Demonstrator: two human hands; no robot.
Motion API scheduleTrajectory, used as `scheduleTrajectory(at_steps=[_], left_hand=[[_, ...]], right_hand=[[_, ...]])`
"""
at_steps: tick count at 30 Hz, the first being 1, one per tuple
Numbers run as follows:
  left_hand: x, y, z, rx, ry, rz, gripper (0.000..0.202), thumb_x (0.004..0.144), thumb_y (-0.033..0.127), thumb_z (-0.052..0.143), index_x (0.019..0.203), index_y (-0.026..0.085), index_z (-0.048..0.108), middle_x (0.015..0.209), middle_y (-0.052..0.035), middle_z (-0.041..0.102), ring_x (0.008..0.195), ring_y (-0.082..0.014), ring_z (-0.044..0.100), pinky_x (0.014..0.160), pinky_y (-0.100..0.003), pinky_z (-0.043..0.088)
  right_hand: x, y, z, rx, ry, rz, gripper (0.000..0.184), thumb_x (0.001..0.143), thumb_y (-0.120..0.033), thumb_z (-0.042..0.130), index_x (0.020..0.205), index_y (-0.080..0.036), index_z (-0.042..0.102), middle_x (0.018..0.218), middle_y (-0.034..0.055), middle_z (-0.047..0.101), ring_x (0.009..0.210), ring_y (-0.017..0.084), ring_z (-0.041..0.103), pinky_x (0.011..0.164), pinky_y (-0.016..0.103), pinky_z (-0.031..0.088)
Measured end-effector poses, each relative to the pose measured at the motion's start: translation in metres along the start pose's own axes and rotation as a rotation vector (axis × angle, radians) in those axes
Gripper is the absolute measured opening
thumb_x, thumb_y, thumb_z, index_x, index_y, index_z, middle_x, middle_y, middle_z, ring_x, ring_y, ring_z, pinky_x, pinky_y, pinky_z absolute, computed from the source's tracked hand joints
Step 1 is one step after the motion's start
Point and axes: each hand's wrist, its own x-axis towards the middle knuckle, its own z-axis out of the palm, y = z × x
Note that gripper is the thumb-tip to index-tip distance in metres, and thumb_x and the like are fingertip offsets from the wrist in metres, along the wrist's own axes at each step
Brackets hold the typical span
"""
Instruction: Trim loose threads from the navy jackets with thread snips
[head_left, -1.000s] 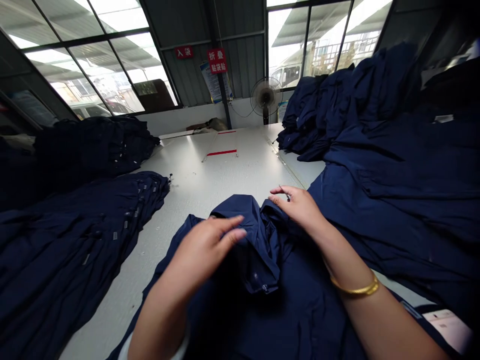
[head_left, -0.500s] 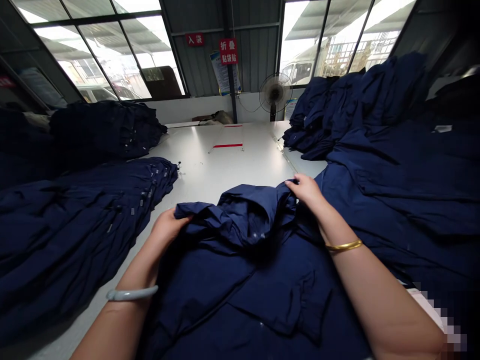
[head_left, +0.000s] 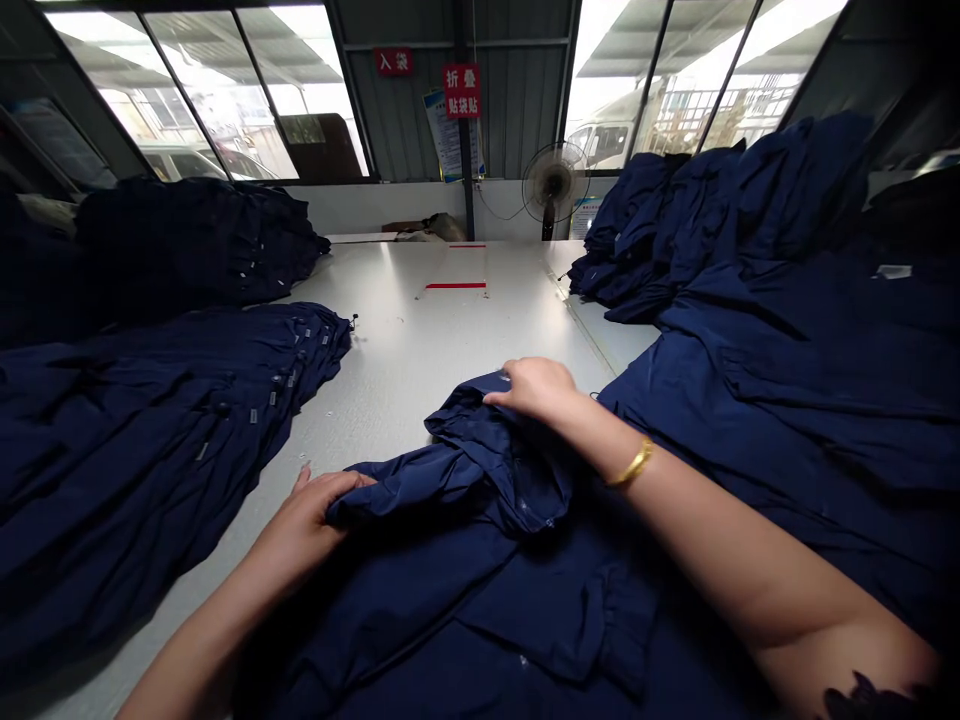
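Observation:
A navy blue garment (head_left: 480, 590) lies spread on the white table (head_left: 420, 340) in front of me, its collar end bunched up toward the far side. My left hand (head_left: 304, 525) grips the garment's left shoulder edge, fingers curled into the cloth. My right hand (head_left: 534, 388), with a gold bangle on its wrist, rests closed on the bunched collar fabric at the top middle.
Stacks of navy garments (head_left: 150, 420) lie along the left side, with a darker heap (head_left: 187, 245) behind. More navy garments (head_left: 787, 300) are piled high on the right. A red tape mark (head_left: 456, 285) and a standing fan (head_left: 553, 185) are at the far end.
My right hand has moved left along the collar toward the middle. My left hand has slid lower and further left, pulling the shoulder outward. The bunched cloth is flatter.

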Motion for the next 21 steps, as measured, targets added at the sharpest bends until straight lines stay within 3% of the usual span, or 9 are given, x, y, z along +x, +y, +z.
scheduleTrajectory(at_steps=[2, 5, 7, 10, 12, 15, 18, 21], left_hand=[[-0.008, -0.009, -0.003, 0.061, -0.015, -0.016, 0.027, 0.053, 0.035, 0.082, 0.08, 0.036, 0.078, 0.093, -0.0002, 0.078, 0.1, -0.038, 0.066, 0.117, -0.049, -0.014], [-0.019, -0.013, -0.015, 0.08, -0.16, -0.099, 0.041, 0.046, 0.041, 0.088, 0.086, 0.037, 0.079, 0.102, -0.0032, 0.077, 0.11, -0.0419, 0.062, 0.116, -0.052, -0.014], [-0.021, -0.004, -0.023, 0.031, -0.221, -0.149, 0.052, 0.046, 0.045, 0.088, 0.097, 0.036, 0.078, 0.113, -0.0047, 0.074, 0.119, -0.0429, 0.057, 0.118, -0.054, 0.005], [-0.009, 0.024, -0.021, -0.035, -0.027, -0.166, 0.051, 0.057, 0.054, 0.081, 0.103, 0.031, 0.077, 0.115, -0.0056, 0.073, 0.114, -0.0381, 0.06, 0.101, -0.04, 0.042], [0.008, 0.044, -0.005, -0.024, 0.063, -0.134, 0.038, 0.067, 0.054, 0.075, 0.093, 0.027, 0.078, 0.099, -0.0056, 0.076, 0.093, -0.0306, 0.067, 0.079, -0.029, 0.049], [0.039, 0.066, 0.034, -0.025, -0.072, -0.177, 0.021, 0.067, 0.038, 0.081, 0.06, 0.02, 0.073, 0.056, -0.0039, 0.067, 0.049, -0.0187, 0.058, 0.051, -0.025, 0.04], [0.064, 0.071, 0.07, -0.226, -0.078, -0.253, 0.033, 0.063, 0.023, 0.083, 0.041, 0.019, 0.059, 0.03, 0.0051, 0.04, 0.038, -0.0121, 0.048, 0.045, -0.021, 0.031], [0.077, 0.066, 0.093, -0.414, -0.038, -0.27, 0.031, 0.068, 0.021, 0.076, 0.043, 0.016, 0.058, 0.03, 0.0082, 0.037, 0.036, -0.0073, 0.046, 0.045, -0.019, 0.03]], right_hand=[[0.002, -0.009, 0.024, 0.018, -0.026, -0.018, 0.044, 0.067, -0.048, 0.078, 0.099, -0.018, 0.072, 0.092, 0.0144, 0.071, 0.085, 0.028, 0.064, 0.067, 0.035, 0.044], [0.0, 0.003, 0.045, 0.059, -0.02, 0.036, 0.026, 0.078, -0.033, 0.069, 0.098, -0.016, 0.071, 0.09, 0.0145, 0.071, 0.083, 0.026, 0.065, 0.069, 0.034, 0.043], [-0.002, 0.018, 0.048, 0.102, 0.011, 0.098, 0.021, 0.086, -0.031, 0.057, 0.095, -0.017, 0.071, 0.091, 0.0141, 0.071, 0.081, 0.024, 0.065, 0.068, 0.033, 0.042], [-0.005, 0.036, 0.047, 0.181, 0.066, 0.184, 0.025, 0.088, -0.034, 0.05, 0.089, -0.019, 0.07, 0.089, 0.0121, 0.071, 0.079, 0.023, 0.063, 0.063, 0.031, 0.038], [-0.007, 0.043, 0.047, 0.238, 0.1, 0.222, 0.025, 0.086, -0.036, 0.05, 0.085, -0.019, 0.069, 0.084, 0.01, 0.071, 0.077, 0.021, 0.061, 0.061, 0.029, 0.035], [-0.013, 0.052, 0.05, 0.33, 0.146, 0.257, 0.026, 0.085, -0.038, 0.05, 0.08, -0.019, 0.067, 0.075, 0.0065, 0.067, 0.07, 0.018, 0.056, 0.06, 0.028, 0.033], [-0.019, 0.06, 0.055, 0.434, 0.186, 0.283, 0.027, 0.083, -0.04, 0.051, 0.076, -0.018, 0.065, 0.065, 0.0028, 0.061, 0.063, 0.016, 0.05, 0.057, 0.027, 0.031], [-0.024, 0.069, 0.059, 0.547, 0.224, 0.289, 0.026, 0.081, -0.04, 0.052, 0.073, -0.018, 0.062, 0.062, 0.0002, 0.055, 0.061, 0.014, 0.047, 0.057, 0.026, 0.031]])
